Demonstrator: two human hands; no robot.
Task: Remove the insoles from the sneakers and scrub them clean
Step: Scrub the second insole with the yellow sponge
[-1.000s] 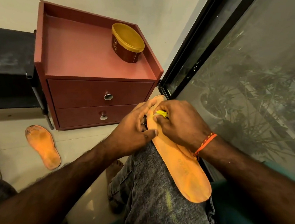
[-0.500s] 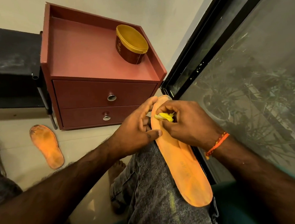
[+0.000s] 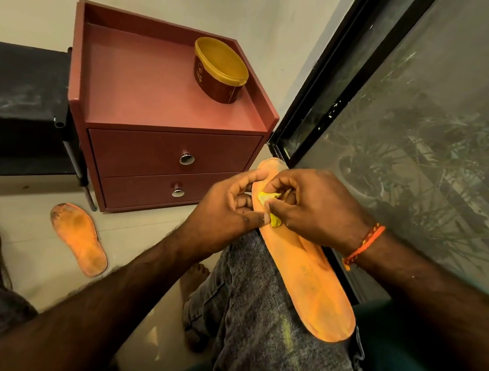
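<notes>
While two orange insoles are in view, only one is being worked: a long, flat, foam-looking insole (image 3: pixel 308 274) with a rounded heel end, lying along the person's thigh on grey mottled denim (image 3: pixel 246 302), its surface dulled by faint grey smudges. The left hand (image 3: pixel 225 216) grips its upper edge, fingers (image 3: pixel 246 182) curled over the rim and thumb laid flat. Just beside them, the right hand (image 3: pixel 312 209) pinches a small crumpled yellow cloth (image 3: pixel 270 209) against the insole, fingertips pressed together on it. A braided orange thread (image 3: pixel 365 243) circles that wrist. Well left of the fingers, the second insole (image 3: pixel 79 239) lies on the pale tiled floor, dark grime at its toe. Beyond the fingers stands one reddish cabinet (image 3: pixel 141 85) with two drawers, two round metal knobs, and one round tub (image 3: pixel 219 70) with a yellow lid.
</notes>
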